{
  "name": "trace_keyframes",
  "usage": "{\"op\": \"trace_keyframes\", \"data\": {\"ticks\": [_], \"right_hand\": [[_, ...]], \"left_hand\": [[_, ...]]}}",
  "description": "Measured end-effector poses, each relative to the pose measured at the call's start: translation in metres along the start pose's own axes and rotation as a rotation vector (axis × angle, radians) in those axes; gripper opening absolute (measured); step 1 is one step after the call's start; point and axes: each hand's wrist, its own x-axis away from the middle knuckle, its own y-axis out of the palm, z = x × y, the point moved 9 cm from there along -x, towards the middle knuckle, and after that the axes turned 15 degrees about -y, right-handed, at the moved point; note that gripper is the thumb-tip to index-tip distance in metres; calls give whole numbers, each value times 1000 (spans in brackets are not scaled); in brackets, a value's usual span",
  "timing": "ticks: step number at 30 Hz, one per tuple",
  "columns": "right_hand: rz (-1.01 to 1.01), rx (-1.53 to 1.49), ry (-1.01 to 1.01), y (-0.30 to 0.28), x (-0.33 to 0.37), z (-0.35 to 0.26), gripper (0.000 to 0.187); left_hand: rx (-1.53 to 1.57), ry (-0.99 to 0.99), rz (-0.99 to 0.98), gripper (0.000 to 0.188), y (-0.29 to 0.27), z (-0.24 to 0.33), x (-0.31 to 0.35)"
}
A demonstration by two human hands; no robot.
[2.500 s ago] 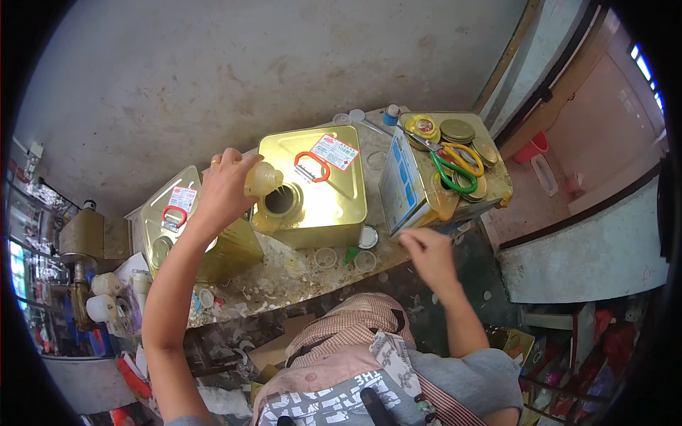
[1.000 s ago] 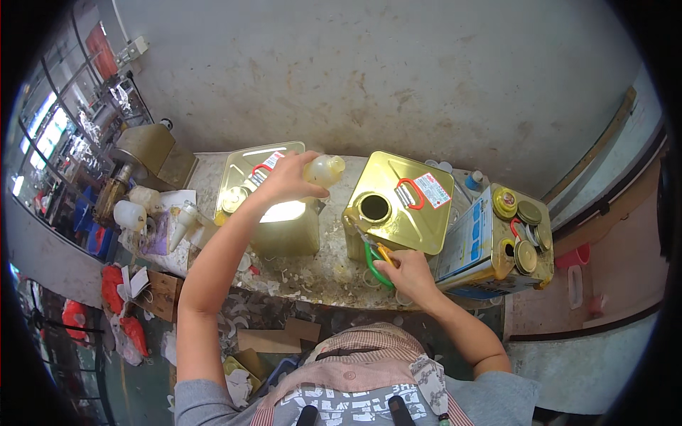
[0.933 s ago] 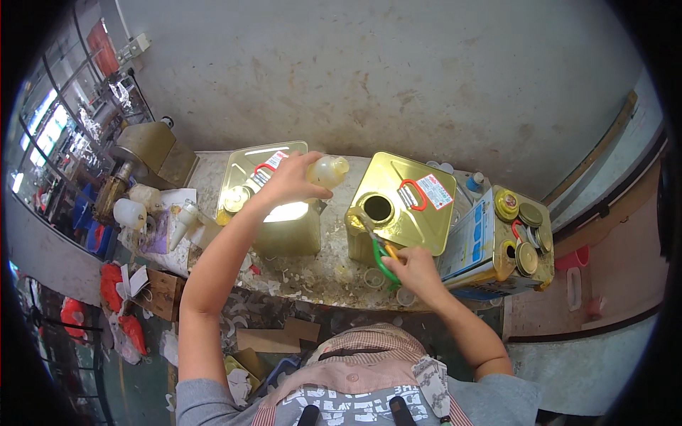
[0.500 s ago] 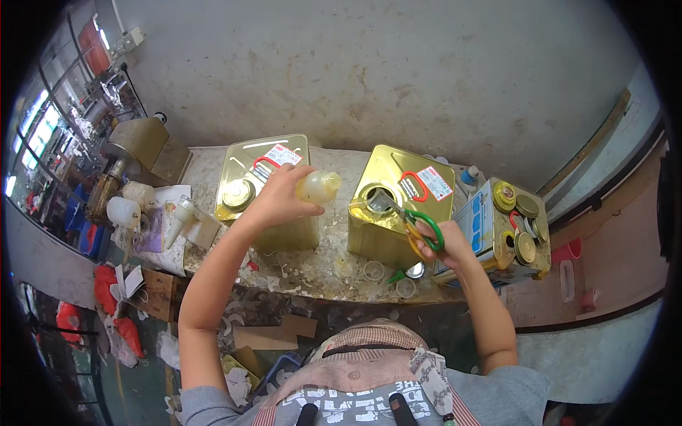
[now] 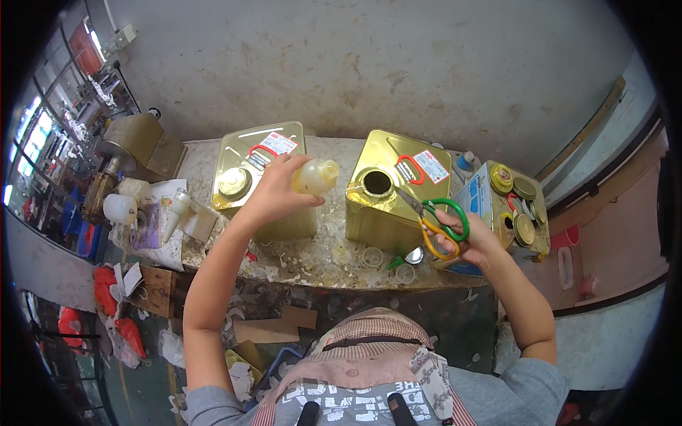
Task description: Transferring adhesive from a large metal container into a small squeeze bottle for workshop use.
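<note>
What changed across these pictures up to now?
The right hand took the scissors off the blue-sided tin and has now drawn them rightward from the mouth of the open can. The left hand, still gripping the bottle, moved left from that mouth toward the other gold can. The open can stays uncapped.
</note>
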Motion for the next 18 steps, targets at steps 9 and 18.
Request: {"op": "trace_keyframes", "data": {"ticks": [9,18], "right_hand": [[121,847,-561,87,-37,46,35],[168,1016,-671,79,-46,44,39]], "left_hand": [[4,16,64,79,-2,-1,-9],[17,10,59,77,-5,1,-20]]}}
